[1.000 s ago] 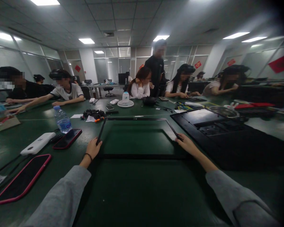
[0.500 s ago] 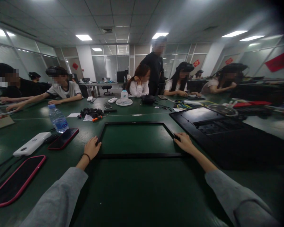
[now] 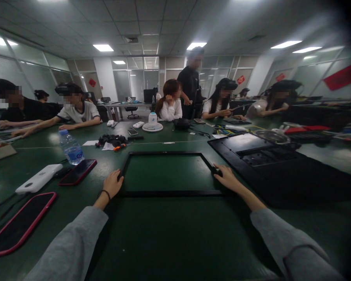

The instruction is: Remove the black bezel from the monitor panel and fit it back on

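Note:
A thin black rectangular frame (image 3: 172, 193), looking like a monitor bezel, lies flat in front of me with green tabletop showing through it. My left hand (image 3: 112, 184) is closed round its left side, with a dark band at the wrist. At the opposite side, my right hand (image 3: 227, 179) grips the frame with thumb and fingers near the right edge. The undersides of both grips are hidden. Close to my right hand lies a large black plastic panel (image 3: 298, 175) with a recessed section.
Left of me are a water bottle (image 3: 71, 148), two red-edged phones (image 3: 77, 172) and a white power bank (image 3: 39, 179) with cables. Beyond the frame stand a small white fan (image 3: 152, 124) and a black cable bundle (image 3: 112, 140). Several people are around the green table (image 3: 175, 238).
My hands keep their hold on the frame, which stays nearly still. Across the table, a person at the right has raised a flat dark object, and the standing person's hand now shows.

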`<action>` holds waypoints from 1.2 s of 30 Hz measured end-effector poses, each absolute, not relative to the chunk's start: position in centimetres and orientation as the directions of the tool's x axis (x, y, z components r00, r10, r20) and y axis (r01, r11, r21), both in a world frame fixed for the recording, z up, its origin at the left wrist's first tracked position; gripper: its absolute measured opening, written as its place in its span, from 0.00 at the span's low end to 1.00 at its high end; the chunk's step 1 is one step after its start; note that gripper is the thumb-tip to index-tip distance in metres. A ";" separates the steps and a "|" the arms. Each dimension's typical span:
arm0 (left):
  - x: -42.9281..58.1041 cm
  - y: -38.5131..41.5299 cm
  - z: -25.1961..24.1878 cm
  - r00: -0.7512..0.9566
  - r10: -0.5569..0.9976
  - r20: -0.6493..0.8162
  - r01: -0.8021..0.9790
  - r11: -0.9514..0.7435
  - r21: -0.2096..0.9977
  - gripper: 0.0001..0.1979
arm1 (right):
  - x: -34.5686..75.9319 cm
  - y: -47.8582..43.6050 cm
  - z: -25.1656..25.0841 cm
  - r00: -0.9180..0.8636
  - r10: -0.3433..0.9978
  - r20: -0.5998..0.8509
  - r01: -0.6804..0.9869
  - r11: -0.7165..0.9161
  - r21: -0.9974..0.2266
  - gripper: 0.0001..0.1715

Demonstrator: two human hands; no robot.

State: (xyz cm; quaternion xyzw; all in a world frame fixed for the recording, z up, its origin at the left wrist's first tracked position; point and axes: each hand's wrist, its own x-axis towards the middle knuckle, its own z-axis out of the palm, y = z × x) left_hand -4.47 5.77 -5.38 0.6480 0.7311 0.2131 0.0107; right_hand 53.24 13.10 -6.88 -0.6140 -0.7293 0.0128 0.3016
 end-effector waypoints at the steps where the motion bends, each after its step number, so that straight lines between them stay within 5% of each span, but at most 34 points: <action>1: -4.5 5.8 -5.4 -0.156 0.950 0.271 0.942 0.060 0.331 0.21 | 53.3 12.9 -6.7 -0.077 0.905 0.417 0.874 0.263 -0.408 0.32; 7: -5.0 6.0 -5.8 -0.140 0.942 0.304 0.934 0.023 0.358 0.22 | 53.0 12.0 -6.3 -0.097 0.910 0.402 0.817 0.304 -0.490 0.35; 36: -4.7 5.9 -5.4 -0.156 0.938 0.309 0.939 0.043 0.343 0.20 | 52.0 11.5 -6.1 -0.036 0.870 0.491 0.790 0.326 -0.519 0.25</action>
